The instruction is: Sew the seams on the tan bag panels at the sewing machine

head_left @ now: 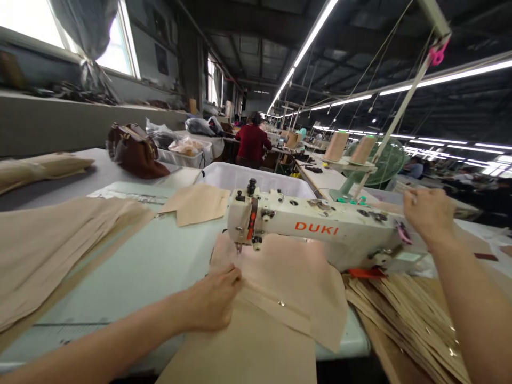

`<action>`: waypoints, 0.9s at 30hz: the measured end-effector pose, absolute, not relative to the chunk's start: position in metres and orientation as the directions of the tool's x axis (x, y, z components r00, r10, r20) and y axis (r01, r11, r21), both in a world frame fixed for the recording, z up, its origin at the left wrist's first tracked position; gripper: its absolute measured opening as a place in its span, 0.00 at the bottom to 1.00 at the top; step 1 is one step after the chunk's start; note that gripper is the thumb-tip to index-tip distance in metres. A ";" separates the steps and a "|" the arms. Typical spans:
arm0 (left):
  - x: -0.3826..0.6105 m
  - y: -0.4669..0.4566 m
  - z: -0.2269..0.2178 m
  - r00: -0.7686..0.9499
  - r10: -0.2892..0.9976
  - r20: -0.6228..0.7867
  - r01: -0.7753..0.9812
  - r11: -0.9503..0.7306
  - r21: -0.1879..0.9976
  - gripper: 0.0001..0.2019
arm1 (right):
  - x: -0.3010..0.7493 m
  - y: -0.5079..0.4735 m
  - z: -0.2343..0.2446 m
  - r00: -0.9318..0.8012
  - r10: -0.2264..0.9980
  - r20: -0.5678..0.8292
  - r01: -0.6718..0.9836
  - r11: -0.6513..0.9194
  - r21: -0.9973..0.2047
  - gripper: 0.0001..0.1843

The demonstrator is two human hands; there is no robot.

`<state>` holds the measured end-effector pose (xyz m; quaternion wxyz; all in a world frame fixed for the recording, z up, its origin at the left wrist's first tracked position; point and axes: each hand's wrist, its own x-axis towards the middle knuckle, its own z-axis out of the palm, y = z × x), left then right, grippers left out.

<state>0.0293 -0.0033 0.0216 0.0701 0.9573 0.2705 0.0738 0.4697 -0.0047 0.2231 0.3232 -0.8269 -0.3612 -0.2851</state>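
Observation:
A white DUKI sewing machine (320, 229) stands on the pale green table (152, 266). Beige fabric pieces (288, 282) lie under its needle and spread toward me. My left hand (212, 298) rests on that fabric just in front of the needle, fingers curled and pressed down on the cloth. My right hand (428, 213) is raised behind the machine's right end, near the handwheel, fingers closed; what it holds, if anything, is hidden.
A stack of beige fabric (52, 250) covers the table's left. A loose beige piece (198, 202) lies behind the needle, near a white bin (256, 178). Narrow cut strips (408, 314) pile at right. Thread cones (336, 146), a brown bag (134, 149), a person in red (252, 144).

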 end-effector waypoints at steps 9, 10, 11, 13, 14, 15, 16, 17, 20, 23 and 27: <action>0.025 0.040 0.014 0.887 0.441 0.139 0.408 -0.888 0.214 0.13 | 0.177 -0.107 0.005 -0.596 0.450 0.665 0.728 0.652 0.212 0.22; 0.025 0.041 0.014 0.888 0.436 0.149 0.401 -0.890 0.215 0.13 | 0.162 -0.113 -0.028 -0.590 0.448 0.671 0.741 0.631 0.230 0.22; 0.024 0.042 0.013 0.889 0.430 0.158 0.394 -0.894 0.214 0.13 | 0.154 -0.116 -0.057 -0.571 0.426 0.702 0.757 0.605 0.248 0.19; 0.023 0.040 0.014 0.893 0.416 0.172 0.380 -0.902 0.207 0.14 | 0.150 -0.118 -0.098 -0.550 0.359 0.754 0.752 0.605 0.261 0.14; 0.023 0.039 0.014 0.895 0.409 0.178 0.374 -0.905 0.200 0.15 | 0.151 -0.117 -0.110 -0.513 0.321 0.796 0.756 0.607 0.243 0.12; 0.024 0.037 0.013 0.895 0.405 0.185 0.372 -0.909 0.190 0.15 | 0.153 -0.116 -0.117 -0.472 0.297 0.830 0.762 0.610 0.215 0.12; 0.025 0.036 0.013 0.895 0.403 0.192 0.372 -0.911 0.177 0.15 | 0.155 -0.115 -0.121 -0.437 0.286 0.852 0.769 0.611 0.189 0.13; 0.027 0.035 0.012 0.894 0.400 0.200 0.373 -0.914 0.161 0.15 | 0.155 -0.115 -0.123 -0.421 0.286 0.861 0.773 0.610 0.176 0.13; 0.033 0.034 0.007 0.888 0.390 0.244 0.373 -0.921 0.114 0.11 | 0.153 -0.115 -0.126 -0.492 0.353 0.796 0.774 0.596 0.214 0.15; 0.034 0.035 0.004 0.863 0.384 0.327 0.372 -0.923 0.100 0.10 | 0.160 -0.110 -0.114 -0.559 0.397 0.728 0.748 0.620 0.236 0.13; 0.022 0.034 0.007 0.773 0.395 0.497 0.392 -0.913 0.116 0.14 | 0.206 -0.084 -0.040 -0.711 0.556 0.431 0.640 0.766 0.067 0.20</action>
